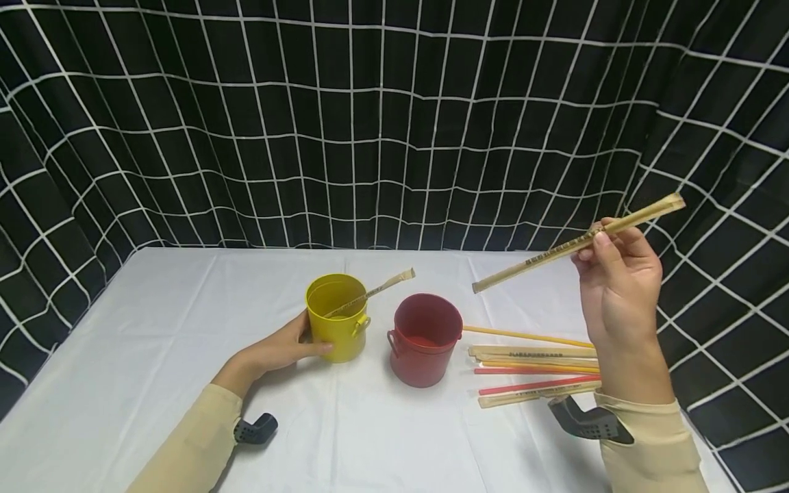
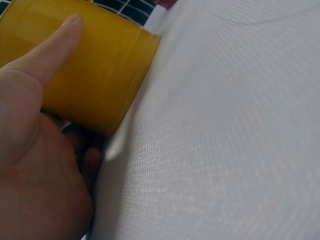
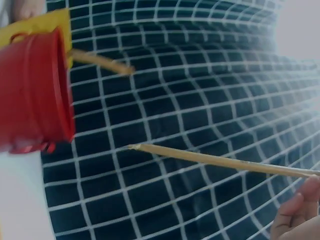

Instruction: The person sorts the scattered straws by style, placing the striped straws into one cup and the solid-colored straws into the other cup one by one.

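My left hand (image 1: 277, 352) holds a small yellow bucket (image 1: 337, 342) low on its side, thumb in front and fingers partly hidden behind. One paper-wrapped straw (image 1: 390, 284) leans inside, its end sticking out over the rim to the right. Raised at the right, my right hand (image 1: 624, 294) pinches another paper-wrapped straw (image 1: 524, 266) between thumb and fingers. That straw slants down to the left, its lower end in the air, above and right of the red bucket (image 1: 420, 359). The visible inside of the red bucket shows no straw.
Right of the red bucket lie several straws: a yellow straw (image 1: 524, 334), a paper-wrapped straw (image 1: 518, 352) and a red straw (image 1: 524, 386) among them. My right forearm covers their right ends. A black curtain with white grid lines (image 1: 382, 137) stands behind the white tabletop (image 1: 185, 301).
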Available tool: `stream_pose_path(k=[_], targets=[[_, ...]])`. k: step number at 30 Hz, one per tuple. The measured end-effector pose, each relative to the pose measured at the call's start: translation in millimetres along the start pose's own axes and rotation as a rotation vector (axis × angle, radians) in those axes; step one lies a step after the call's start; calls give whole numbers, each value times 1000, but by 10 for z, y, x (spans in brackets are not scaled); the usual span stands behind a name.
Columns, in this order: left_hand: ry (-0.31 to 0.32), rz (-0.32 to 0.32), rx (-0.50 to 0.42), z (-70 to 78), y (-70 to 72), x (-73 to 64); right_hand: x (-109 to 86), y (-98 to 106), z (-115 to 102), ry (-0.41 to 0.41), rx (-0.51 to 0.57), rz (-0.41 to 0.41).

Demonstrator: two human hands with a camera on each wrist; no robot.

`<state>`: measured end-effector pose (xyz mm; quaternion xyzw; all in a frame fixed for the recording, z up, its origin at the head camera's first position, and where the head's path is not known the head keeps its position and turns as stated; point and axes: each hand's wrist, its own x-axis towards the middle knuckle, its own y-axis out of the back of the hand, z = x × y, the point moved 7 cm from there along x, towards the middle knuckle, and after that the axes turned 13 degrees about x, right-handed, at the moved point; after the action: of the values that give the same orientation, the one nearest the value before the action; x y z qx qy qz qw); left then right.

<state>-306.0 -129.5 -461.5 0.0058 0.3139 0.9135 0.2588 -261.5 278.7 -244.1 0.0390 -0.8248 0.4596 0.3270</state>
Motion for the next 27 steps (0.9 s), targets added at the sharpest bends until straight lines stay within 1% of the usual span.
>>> stream_pose_path(k=[3,8,12,15,17,19,22,27], targets=[[7,2,1,5,2,7,-29,-128,5,-18,44,-44],[18,4,2,-5,7,-1,-81,-323,179,-66,16,-93],[14,2,-2,5,9,-6,-116,-424,372,-96,-56,-97],[4,5,2,4,15,-4,-147,-470,531,-121,-168,-93],[6,5,6,4,22,-4,-168,-503,634,-146,-214,-97],[8,4,6,4,28,-5,-187,-549,739,-170,-245,-115],[22,1,4,-3,29,-13,-230,-623,894,-201,-256,-155],[18,2,6,4,16,-23,-338,-666,1098,-211,-330,-188]])
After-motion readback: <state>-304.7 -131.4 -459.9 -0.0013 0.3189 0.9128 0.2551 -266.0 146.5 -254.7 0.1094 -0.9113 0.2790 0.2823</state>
